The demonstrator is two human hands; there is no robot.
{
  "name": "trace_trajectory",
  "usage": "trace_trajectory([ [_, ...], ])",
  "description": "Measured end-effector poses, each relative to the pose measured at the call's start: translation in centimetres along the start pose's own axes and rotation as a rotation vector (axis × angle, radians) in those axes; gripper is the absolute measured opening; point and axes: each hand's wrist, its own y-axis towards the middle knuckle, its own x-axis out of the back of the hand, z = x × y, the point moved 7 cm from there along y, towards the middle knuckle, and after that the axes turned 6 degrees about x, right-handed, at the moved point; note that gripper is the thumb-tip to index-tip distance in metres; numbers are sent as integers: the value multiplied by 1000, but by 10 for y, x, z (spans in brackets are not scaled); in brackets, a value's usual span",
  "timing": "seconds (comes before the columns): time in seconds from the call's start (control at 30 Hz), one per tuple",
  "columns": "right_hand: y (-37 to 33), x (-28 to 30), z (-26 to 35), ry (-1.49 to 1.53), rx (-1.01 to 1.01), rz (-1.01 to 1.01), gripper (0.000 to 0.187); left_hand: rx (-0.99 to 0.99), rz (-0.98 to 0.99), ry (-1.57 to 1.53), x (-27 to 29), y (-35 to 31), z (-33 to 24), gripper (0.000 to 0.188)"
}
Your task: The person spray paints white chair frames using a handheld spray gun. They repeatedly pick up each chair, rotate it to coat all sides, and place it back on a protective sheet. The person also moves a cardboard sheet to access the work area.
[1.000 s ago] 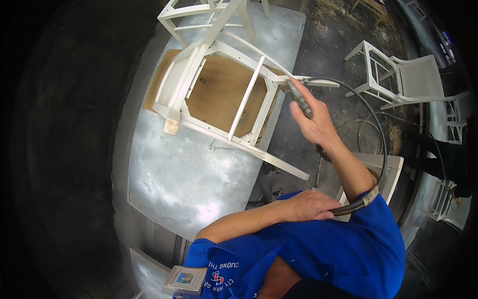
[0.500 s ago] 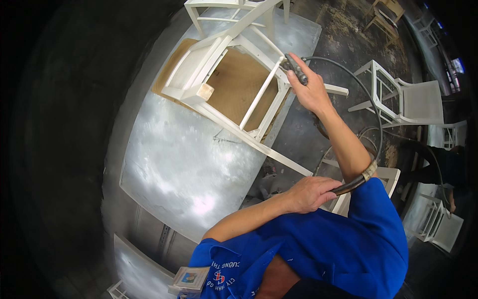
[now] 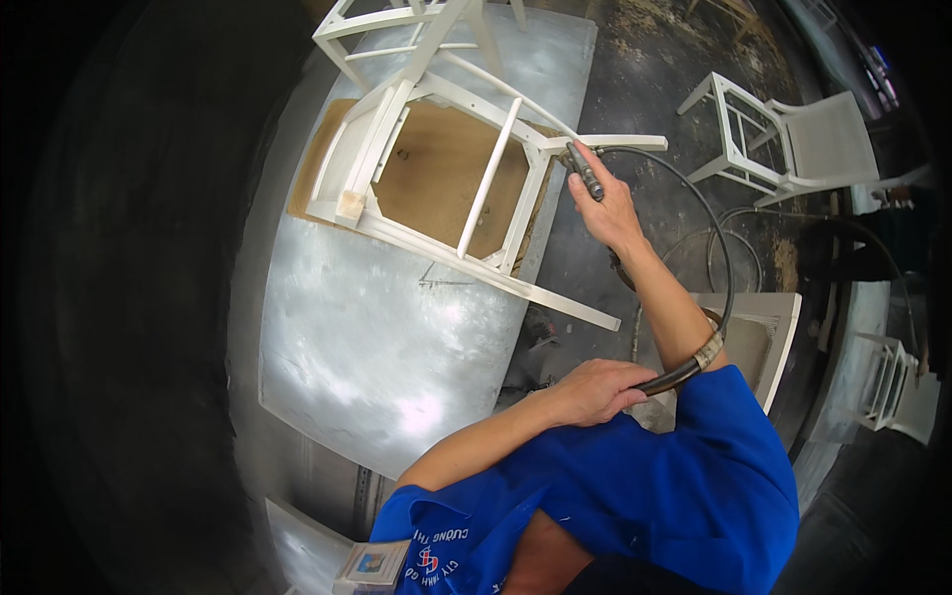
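My right hand (image 3: 610,210) is closed around a spray gun (image 3: 585,171) that points at the chair frame. Its nozzle is close to the corner where a leg meets the seat frame. Lower down, my left hand (image 3: 600,390) grips a dark hose (image 3: 684,372), which loops up past my right forearm to the gun. A white wooden chair (image 3: 486,183) lies tipped over, its legs sticking out to the right and its seat frame open in the middle. Beneath it a brown board (image 3: 322,164) rests on a grey, paint-smeared metal-looking sheet (image 3: 347,307).
Another white chair (image 3: 793,139) stands at the right on the dark, stained floor. A white chair part with a pale panel (image 3: 778,342) is just beyond my right elbow. More hose (image 3: 759,273) coils on the floor. Other white chairs (image 3: 897,392) and a dark-clothed person appear at the far right.
My right hand with the spray gun sits slightly lower relative to the chair, near the leg joint instead of the thin crossbar. The whole view has shifted a little. Both hands keep their hold.
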Motion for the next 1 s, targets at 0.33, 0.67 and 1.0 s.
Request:
trace_trajectory([
  [0.33,-53,29,-36,-111,-75,-42,63,19,251,4,-22,12,-5,37],
  [0.67,-76,72,-31,-550,-160,198,88,-160,421,-48,-36,-11,-38,42],
  [1.0,-11,-2,180,550,361,279,75,65,-100,-170,62,-97,56,39],
])
